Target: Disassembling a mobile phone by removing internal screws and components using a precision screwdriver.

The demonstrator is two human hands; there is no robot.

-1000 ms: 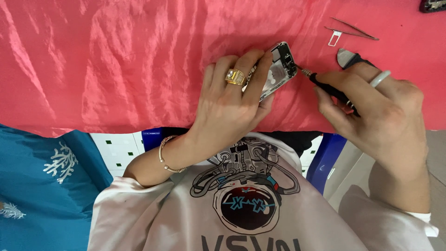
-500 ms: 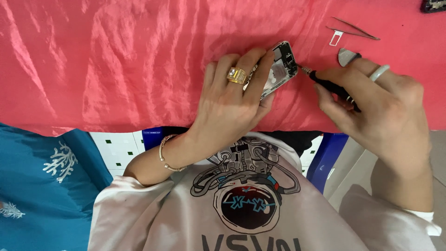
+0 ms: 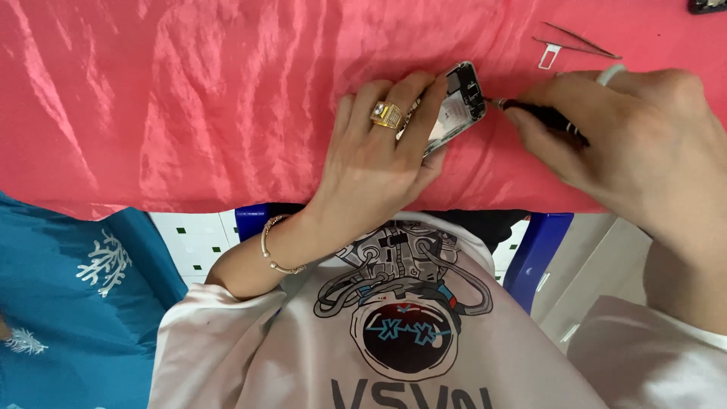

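My left hand [image 3: 379, 163] lies in the middle, fingers clamped on the open phone [image 3: 454, 106] on the red cloth [image 3: 189, 98]. My right hand [image 3: 628, 144] pinches a small screwdriver [image 3: 541, 116] touching its edge. Tweezers [image 3: 579, 44] lie upper right.

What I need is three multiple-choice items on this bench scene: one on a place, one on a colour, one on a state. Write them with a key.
1. Where do the tweezers lie?
A. Under the phone
B. On the cloth, beyond the phone and to its right
C. In the left hand

2. What colour is the cloth?
A. Blue
B. Green
C. Red

3. What state is the phone in?
A. Opened, insides showing
B. Closed, screen lit
C. Wrapped in a case

Key:
1 B, they rest by a small white tray near the far right.
2 C, shiny red fabric covers the table.
3 A, the left hand grips it while the right hand sets a screwdriver at its bare parts.
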